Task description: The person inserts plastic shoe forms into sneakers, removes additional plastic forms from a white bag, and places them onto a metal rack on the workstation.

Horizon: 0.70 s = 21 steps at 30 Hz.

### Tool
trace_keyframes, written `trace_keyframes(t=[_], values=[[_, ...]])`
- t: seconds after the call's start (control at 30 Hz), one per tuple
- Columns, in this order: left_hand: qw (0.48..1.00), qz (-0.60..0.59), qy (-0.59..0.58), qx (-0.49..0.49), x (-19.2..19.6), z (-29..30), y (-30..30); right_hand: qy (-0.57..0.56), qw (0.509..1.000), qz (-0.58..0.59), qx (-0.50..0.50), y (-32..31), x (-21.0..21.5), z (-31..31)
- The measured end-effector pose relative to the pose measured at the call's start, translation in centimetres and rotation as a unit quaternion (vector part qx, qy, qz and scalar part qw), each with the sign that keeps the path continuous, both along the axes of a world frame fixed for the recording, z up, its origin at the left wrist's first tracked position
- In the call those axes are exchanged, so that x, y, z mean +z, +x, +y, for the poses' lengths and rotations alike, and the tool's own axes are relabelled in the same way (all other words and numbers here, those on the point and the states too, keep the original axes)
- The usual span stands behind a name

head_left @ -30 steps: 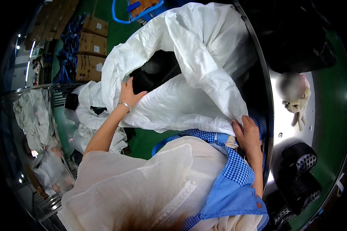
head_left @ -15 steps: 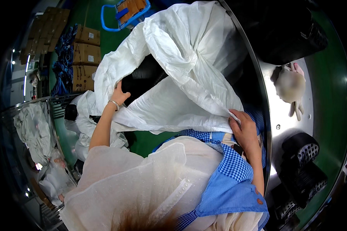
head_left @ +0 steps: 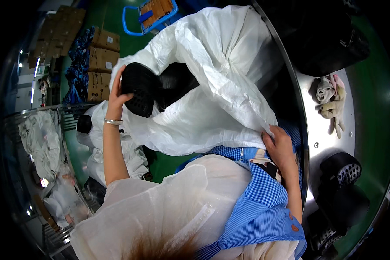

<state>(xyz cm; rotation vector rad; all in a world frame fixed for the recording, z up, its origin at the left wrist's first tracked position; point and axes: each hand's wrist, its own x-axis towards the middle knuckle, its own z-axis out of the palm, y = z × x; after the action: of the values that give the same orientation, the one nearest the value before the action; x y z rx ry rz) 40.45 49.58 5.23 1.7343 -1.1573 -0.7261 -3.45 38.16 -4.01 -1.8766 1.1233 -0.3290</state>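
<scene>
A big white woven sack lies spread across my lap with its mouth gaping toward me. At the left of the mouth, my left hand is wrapped round a black ribbed roll with a holed end. The thumb rests near its holes and the fingers lie along its left side. More black material shows deeper in the sack; the folds hide the rest. On the right, my right hand is closed on the sack's rim, pinching it between thumb and fingers.
A metal table at the right bears pale gloves, black holed rolls and a large black bundle. Cardboard boxes and a blue basket stand at the far left. Other white sacks lie left of me.
The black roll's holed end has come up into the sack's mouth, and my left hand, formerly on the sack's edge, now grips it. My right hand keeps its hold on the rim.
</scene>
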Motion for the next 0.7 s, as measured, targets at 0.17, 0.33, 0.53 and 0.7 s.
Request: trace_keyframes(t=[0.17, 0.33, 0.53, 0.7], values=[[0.884, 0.448, -0.125, -0.048, -0.4, -3.2, -1.6, -0.02, 0.999, -0.034, -0.022, -0.4, -0.5, 0.5], [0.844, 0.51, -0.112, -0.124, -5.3, -6.5, -3.9, -0.046, 0.993, -0.096, -0.054, -1.6, -2.1, 0.5], [0.825, 0.556, -0.001, -0.106, -8.1, -4.8, -1.1, -0.048, 0.992, -0.115, -0.019, 0.1, -2.9, 1.2], [0.824, 0.54, 0.074, -0.155, -3.2, -0.2, 4.4, -0.019, 0.995, -0.093, -0.023, -1.4, -1.4, 1.6]])
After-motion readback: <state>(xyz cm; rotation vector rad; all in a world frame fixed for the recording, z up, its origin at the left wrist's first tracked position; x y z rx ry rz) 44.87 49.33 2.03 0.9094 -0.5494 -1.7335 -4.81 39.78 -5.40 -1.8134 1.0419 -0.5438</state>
